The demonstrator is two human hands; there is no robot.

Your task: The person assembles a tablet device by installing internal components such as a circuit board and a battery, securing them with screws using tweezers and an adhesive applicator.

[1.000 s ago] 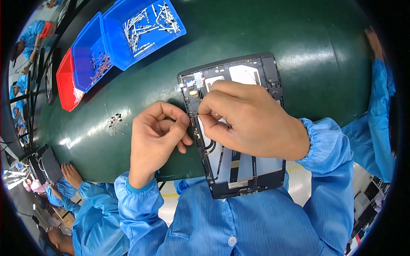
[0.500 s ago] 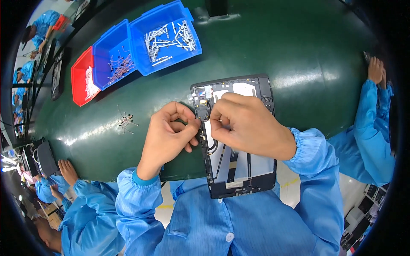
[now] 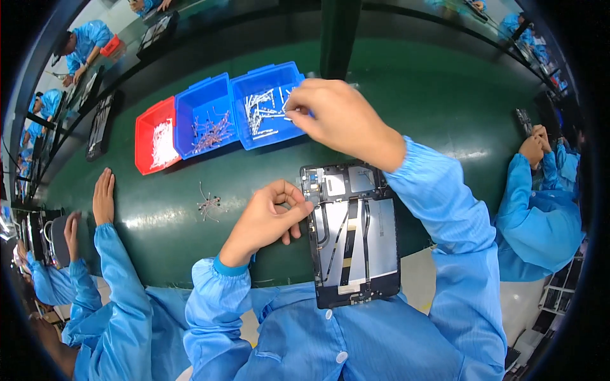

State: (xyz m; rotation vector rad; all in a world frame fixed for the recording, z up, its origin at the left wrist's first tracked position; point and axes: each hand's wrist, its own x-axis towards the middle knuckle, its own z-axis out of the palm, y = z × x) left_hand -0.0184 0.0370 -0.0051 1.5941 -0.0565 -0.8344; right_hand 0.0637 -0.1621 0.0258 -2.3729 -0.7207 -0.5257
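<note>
**Bare left hand (image 3: 270, 219) at the black-framed, open-backed tablet (image 3: 380, 238); bare right hand (image 3: 343, 117) out over a blue plastic bin (image 3: 289, 130)**

Nearest me: tablet, innards up, its near end jutting past the edge of the glossy green surface (image 3: 267, 168) toward the wearer's blue smock (image 3: 298, 324). Long axis runs away from the body, slight lean.

Left grip is the nearer one, at the tablet's upper left edge. Thumb and forefinger look close together; from my end I can't tell what, if anything, is between them.

Key relation: from the right grip, the tablet lies back toward the body and a bit right. Right thumb and forefinger are near each other above the bin's right side, by thin white strips (image 3: 255, 111). I can't tell whether they're clamped on one.

Left of the left hand, a loose tangle of fine wires (image 3: 210, 205). Farther: a second blue bin (image 3: 200, 101) with pinkish wires, then a red bin (image 3: 145, 143) with white pieces, in a row.

Room: co-worker's hand (image 3: 103, 200) flat at left, another person's hands (image 3: 537, 146) at right, dark upright post (image 3: 340, 44) behind, more blue-clad people beyond.
</note>
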